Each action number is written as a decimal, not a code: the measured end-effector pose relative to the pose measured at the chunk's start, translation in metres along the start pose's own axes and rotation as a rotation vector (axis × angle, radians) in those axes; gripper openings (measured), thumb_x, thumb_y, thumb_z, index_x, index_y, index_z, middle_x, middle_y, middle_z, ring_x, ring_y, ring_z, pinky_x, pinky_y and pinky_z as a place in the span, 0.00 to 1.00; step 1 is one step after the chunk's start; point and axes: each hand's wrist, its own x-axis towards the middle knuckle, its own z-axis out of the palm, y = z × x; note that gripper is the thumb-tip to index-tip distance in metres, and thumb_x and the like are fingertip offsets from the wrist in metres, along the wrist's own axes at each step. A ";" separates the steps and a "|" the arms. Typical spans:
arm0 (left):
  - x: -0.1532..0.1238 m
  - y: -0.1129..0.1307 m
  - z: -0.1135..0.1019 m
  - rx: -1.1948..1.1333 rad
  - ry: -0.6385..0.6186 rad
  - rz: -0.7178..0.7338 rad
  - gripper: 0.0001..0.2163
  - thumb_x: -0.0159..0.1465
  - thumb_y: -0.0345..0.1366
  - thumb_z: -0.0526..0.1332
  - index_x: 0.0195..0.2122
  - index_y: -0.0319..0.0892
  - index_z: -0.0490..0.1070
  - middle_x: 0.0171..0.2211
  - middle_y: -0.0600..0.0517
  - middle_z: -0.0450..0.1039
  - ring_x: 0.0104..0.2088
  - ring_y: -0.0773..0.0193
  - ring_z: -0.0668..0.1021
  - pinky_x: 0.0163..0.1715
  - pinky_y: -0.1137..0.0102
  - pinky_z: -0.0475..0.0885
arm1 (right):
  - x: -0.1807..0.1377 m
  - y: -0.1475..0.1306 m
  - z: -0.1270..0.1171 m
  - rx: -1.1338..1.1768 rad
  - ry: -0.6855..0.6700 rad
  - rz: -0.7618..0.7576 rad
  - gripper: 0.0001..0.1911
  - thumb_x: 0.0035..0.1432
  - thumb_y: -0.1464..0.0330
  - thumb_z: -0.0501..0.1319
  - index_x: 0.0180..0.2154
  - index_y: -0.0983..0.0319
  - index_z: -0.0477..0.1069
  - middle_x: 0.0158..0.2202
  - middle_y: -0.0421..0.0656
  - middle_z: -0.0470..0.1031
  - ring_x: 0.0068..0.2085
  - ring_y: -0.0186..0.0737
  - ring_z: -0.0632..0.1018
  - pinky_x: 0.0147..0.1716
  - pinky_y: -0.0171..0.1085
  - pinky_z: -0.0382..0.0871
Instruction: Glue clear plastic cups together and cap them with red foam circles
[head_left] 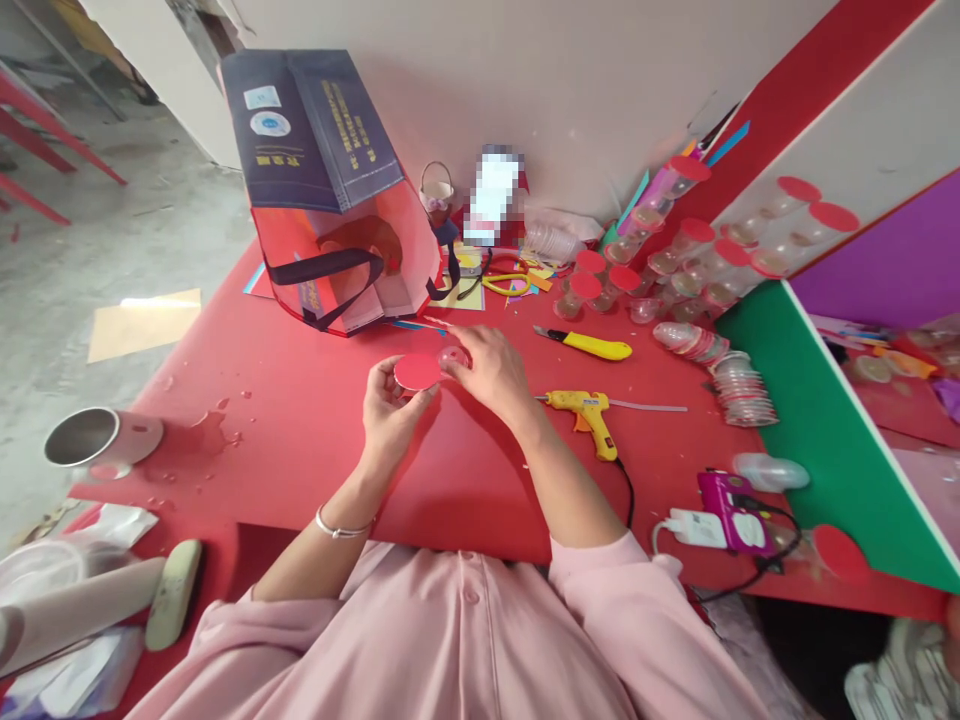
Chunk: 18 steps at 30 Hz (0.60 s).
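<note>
The left hand (390,405) pinches a red disc (417,372) just above the red table (300,440). The right hand (491,370) grips a clear cup (453,358) touching it. She seems to be fitting disc to cup; next, it likely needs lining up and a gentle press.

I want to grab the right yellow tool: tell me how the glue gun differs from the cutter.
The glue gun is pistol-shaped with a black cord; the cutter is a straight, cordless stick. The glue gun lies nearer the right hand; the cutter lies farther back. Both are yellow and lie untouched on the red table.
</note>
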 end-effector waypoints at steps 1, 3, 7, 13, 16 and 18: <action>0.000 0.000 0.000 0.006 -0.008 -0.003 0.27 0.52 0.36 0.77 0.51 0.45 0.69 0.45 0.49 0.77 0.42 0.64 0.81 0.35 0.75 0.77 | -0.004 0.000 0.003 -0.035 -0.034 -0.011 0.28 0.66 0.56 0.65 0.64 0.58 0.70 0.56 0.52 0.77 0.55 0.55 0.75 0.53 0.49 0.73; -0.001 -0.001 -0.001 0.009 -0.026 -0.009 0.31 0.53 0.37 0.77 0.56 0.46 0.68 0.45 0.49 0.78 0.40 0.65 0.81 0.34 0.75 0.77 | -0.008 0.002 0.010 -0.075 -0.076 -0.021 0.27 0.65 0.61 0.67 0.63 0.58 0.70 0.55 0.52 0.76 0.56 0.55 0.74 0.54 0.49 0.72; -0.001 0.000 -0.001 0.004 -0.048 0.001 0.32 0.55 0.38 0.77 0.60 0.47 0.69 0.44 0.48 0.78 0.36 0.66 0.80 0.31 0.75 0.77 | -0.015 0.005 0.012 -0.074 -0.051 -0.006 0.19 0.65 0.66 0.66 0.57 0.57 0.74 0.52 0.50 0.78 0.57 0.54 0.74 0.54 0.49 0.72; -0.002 0.004 0.003 -0.086 -0.077 -0.037 0.26 0.55 0.37 0.76 0.54 0.45 0.72 0.44 0.48 0.78 0.35 0.66 0.81 0.29 0.74 0.78 | -0.048 0.004 -0.014 0.118 0.125 0.080 0.17 0.64 0.63 0.67 0.54 0.56 0.73 0.51 0.47 0.78 0.52 0.49 0.78 0.53 0.46 0.74; -0.001 0.007 0.002 -0.205 -0.145 -0.157 0.25 0.57 0.37 0.75 0.55 0.45 0.72 0.41 0.49 0.79 0.35 0.63 0.83 0.29 0.73 0.78 | -0.068 0.004 -0.025 0.171 0.183 0.103 0.18 0.64 0.63 0.67 0.54 0.55 0.73 0.49 0.46 0.78 0.51 0.49 0.79 0.52 0.46 0.74; 0.000 0.009 0.001 -0.277 -0.184 -0.225 0.23 0.59 0.39 0.74 0.55 0.44 0.73 0.42 0.48 0.79 0.35 0.63 0.83 0.28 0.72 0.78 | -0.079 0.004 -0.028 0.196 0.205 0.101 0.18 0.64 0.62 0.67 0.55 0.55 0.72 0.50 0.46 0.78 0.52 0.49 0.78 0.54 0.46 0.74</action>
